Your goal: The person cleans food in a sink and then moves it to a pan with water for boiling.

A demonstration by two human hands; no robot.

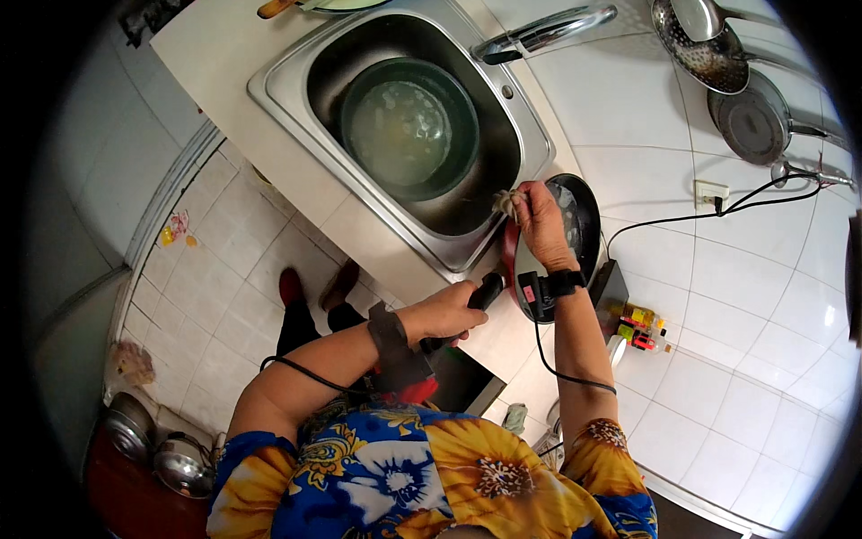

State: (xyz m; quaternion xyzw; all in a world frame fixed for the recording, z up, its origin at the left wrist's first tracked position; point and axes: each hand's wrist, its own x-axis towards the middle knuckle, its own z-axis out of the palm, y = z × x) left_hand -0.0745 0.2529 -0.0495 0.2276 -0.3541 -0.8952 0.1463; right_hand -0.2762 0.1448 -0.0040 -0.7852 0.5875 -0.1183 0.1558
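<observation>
My left hand [444,313] grips the black handle [486,292] of a frying pan that rests tilted beside the sink. In my right hand [539,219] is a bunched, light brown scrubber or cloth [506,203], pinched at the pan's edge nearest the sink. The pan [584,202] has a dark inside with some whitish wet matter and a red outer wall; my right hand and forearm hide part of it. In the steel sink [450,250] stands a dark green basin [465,162] of cloudy water.
A chrome faucet [545,34] reaches from the wall side of the sink. Ladles, a skimmer [731,64] and a small pan [751,124] hang on the tiled wall by a socket [710,195] with black cords. Bottles [643,327] stand at the right. Metal pots [183,465] are at lower left.
</observation>
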